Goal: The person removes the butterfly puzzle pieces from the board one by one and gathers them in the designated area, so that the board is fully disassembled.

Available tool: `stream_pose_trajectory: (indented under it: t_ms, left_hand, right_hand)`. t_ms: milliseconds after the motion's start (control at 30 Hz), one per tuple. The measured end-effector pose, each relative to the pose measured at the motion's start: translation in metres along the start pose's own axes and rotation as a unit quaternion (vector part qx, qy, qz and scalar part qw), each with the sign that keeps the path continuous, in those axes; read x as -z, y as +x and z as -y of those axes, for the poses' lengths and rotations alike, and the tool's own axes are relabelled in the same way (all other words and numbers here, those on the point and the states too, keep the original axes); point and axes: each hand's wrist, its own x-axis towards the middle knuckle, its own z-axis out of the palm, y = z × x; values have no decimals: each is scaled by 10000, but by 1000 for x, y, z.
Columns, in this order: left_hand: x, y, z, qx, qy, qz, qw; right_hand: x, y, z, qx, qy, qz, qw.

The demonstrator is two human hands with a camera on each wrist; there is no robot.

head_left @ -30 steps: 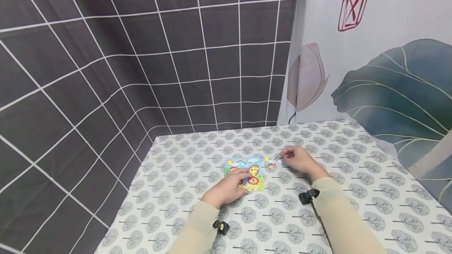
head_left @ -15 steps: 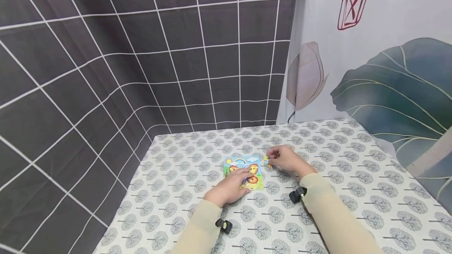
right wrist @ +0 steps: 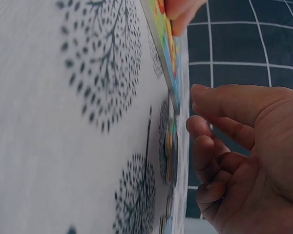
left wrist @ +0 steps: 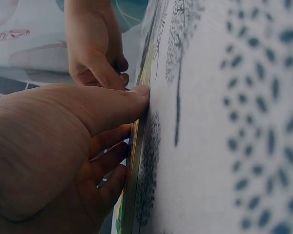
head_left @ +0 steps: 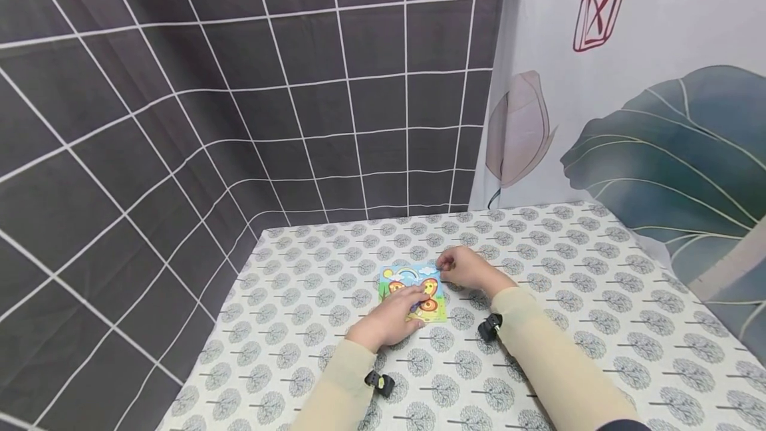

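Note:
A square puzzle board (head_left: 409,276) with a butterfly, rainbow and sun picture lies flat on the table. My left hand (head_left: 391,316) rests on its lower left part, fingers over the picture and thumb at the near edge. Something blue-purple shows beside those fingertips; I cannot tell whether it is loose. Over the board's upper right corner hovers my right hand (head_left: 467,269). In the right wrist view, its fingers are loosely bent, a gap parts thumb and forefinger, and nothing shows between them. Small flat puzzle pieces (right wrist: 171,151) lie beside the board there; the right hand covers them in the head view.
A white tablecloth (head_left: 335,338) printed with grey trees covers the table. Behind and left hangs a dark grid-patterned curtain (head_left: 239,98); a pale leaf-printed cloth (head_left: 646,112) hangs at the right. Black straps with small devices (head_left: 380,383) sit on both wrists.
My right hand has moved left, from over the pieces right of the board to the board's upper right corner. The left hand stays on the board, almost unmoved.

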Motion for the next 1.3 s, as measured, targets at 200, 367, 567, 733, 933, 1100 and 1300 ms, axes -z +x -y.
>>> stream_pose_trajectory:
  t_ms: [200,367,567,733,933,1100,1300]
  left_hand:
    - [-1,0,-1,-3,-90,34,10000]
    - [-2,0,0,-77,-39,30,10000]
    - [-2,0,1,-84,-58,46,9999]
    - [-1,-1,1,-96,-62,23,9999]
    - [0,-1,0,-82,-15,11,10000]
    - [0,0,0,-69,-25,15,10000]
    - [-1,0,0,-62,-65,20,10000]
  right_hand:
    - [-7,8,2,-95,-125,159,9997]
    - [-9,10,2,1,-273,244,9993]
    - [-9,12,6,-12,-393,401,9984]
    - [-7,13,12,-7,-607,554,9966]
    - [-6,18,16,-45,-856,683,9940]
    - [-5,21,17,-138,-865,736,9934]
    - [-4,22,18,-139,-661,604,9959]
